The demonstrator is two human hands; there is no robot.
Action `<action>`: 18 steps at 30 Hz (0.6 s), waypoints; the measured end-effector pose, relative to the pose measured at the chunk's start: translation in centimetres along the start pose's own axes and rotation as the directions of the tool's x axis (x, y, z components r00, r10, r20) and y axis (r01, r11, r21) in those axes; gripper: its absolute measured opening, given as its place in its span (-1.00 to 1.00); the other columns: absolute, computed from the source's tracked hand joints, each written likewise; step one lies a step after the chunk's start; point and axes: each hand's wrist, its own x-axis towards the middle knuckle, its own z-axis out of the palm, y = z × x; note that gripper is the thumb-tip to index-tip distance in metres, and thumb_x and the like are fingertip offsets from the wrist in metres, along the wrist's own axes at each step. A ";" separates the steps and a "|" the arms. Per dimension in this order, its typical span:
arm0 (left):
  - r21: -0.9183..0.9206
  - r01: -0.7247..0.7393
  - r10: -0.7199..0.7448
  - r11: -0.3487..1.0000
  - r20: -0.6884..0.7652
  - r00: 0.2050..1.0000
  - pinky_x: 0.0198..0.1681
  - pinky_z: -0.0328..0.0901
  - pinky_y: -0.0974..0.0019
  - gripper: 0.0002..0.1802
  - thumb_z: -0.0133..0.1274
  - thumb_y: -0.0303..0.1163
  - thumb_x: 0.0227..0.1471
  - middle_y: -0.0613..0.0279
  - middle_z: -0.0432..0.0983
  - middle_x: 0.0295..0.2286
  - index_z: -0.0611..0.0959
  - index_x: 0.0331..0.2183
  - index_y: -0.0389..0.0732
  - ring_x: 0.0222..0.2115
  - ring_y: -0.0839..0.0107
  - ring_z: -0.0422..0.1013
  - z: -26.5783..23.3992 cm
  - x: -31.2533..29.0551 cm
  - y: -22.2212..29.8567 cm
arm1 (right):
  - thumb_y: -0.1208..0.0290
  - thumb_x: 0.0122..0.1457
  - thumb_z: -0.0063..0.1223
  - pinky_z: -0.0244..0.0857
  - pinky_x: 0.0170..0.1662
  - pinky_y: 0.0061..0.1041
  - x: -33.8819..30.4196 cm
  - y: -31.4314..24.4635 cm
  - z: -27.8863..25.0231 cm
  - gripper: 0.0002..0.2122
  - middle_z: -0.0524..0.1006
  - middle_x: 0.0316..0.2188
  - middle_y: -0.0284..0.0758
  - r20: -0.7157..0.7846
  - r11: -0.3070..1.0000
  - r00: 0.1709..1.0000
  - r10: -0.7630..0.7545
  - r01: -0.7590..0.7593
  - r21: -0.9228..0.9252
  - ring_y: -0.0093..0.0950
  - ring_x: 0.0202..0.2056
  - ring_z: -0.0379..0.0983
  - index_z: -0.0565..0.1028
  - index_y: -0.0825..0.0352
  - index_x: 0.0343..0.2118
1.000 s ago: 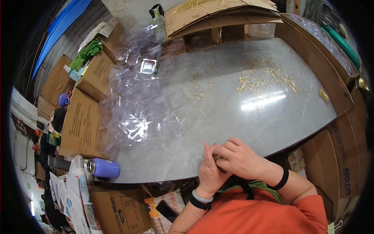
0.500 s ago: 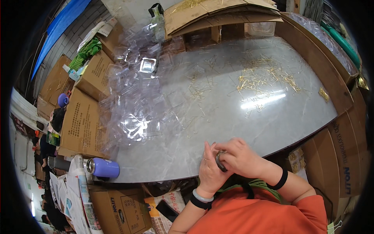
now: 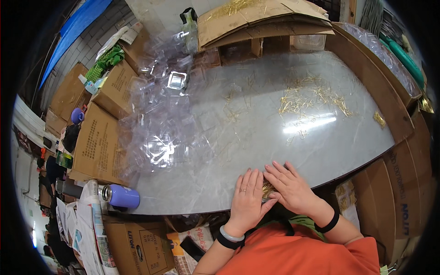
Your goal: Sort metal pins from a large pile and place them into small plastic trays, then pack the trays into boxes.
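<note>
At the near edge of the grey table, my left hand (image 3: 248, 193) lies palm down with its fingers stretched forward. My right hand (image 3: 292, 189) is beside it, also palm down, its fingers extended toward the far side. Between the two hands shows a small bunch of gold wire pieces (image 3: 267, 188), partly covered by the palms and thumbs. Farther back on the right spreads a loose scatter of thin gold wire hooks (image 3: 300, 97). A small compact bundle of gold wire (image 3: 379, 119) rests by the right edge.
Clear plastic clamshell boxes (image 3: 167, 130) pile up on the left of the grey table (image 3: 270, 142). A purple bottle (image 3: 123, 196) stands at the near left corner. Cardboard boxes (image 3: 98, 144) line the left side, and a cardboard shelf (image 3: 266, 23) stands at the back.
My hands were raised together, fingers closed around something dark and rounded. Now they have come down flat on the table edge and spread, with gold wire showing between them.
</note>
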 end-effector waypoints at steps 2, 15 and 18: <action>0.015 0.010 -0.011 1.000 0.037 0.999 0.33 -0.03 -0.18 -0.23 0.07 -0.02 0.21 -0.15 0.25 0.22 0.33 0.24 -0.37 0.26 -0.15 0.13 -0.1 0.1 0.2 | 0.24 0.23 0.15 -0.03 0.37 -0.05 -0.4 -0.1 -0.5 -0.42 0.29 0.30 -0.14 0.036 0.999 0.999 0.023 -0.024 0.035 -0.13 0.35 0.13 0.29 0.36 0.26; -0.045 0.025 -0.018 0.999 0.169 0.986 0.36 -0.14 -0.21 -0.41 0.02 -0.26 0.24 0.06 0.24 0.26 0.39 0.26 -0.17 0.30 -0.09 0.09 -0.4 0.5 -0.4 | 0.40 0.12 0.30 0.35 0.03 -0.34 0.1 1.9 -1.9 -0.41 0.41 0.07 -0.18 0.217 0.722 0.907 0.361 -0.420 0.550 -0.27 -0.04 0.43 0.36 0.26 0.22; 0.027 0.015 -0.020 1.000 0.163 0.986 0.36 -0.15 -0.22 -0.38 0.00 -0.21 0.24 0.06 0.24 0.26 0.37 0.27 -0.19 0.30 -0.11 0.07 -0.2 0.5 0.1 | 0.23 0.11 0.30 0.22 0.18 -0.18 -1.0 0.7 -1.1 -0.35 0.36 0.18 -0.15 0.021 0.963 0.985 0.169 -0.170 0.207 -0.16 0.12 0.34 0.32 0.31 0.25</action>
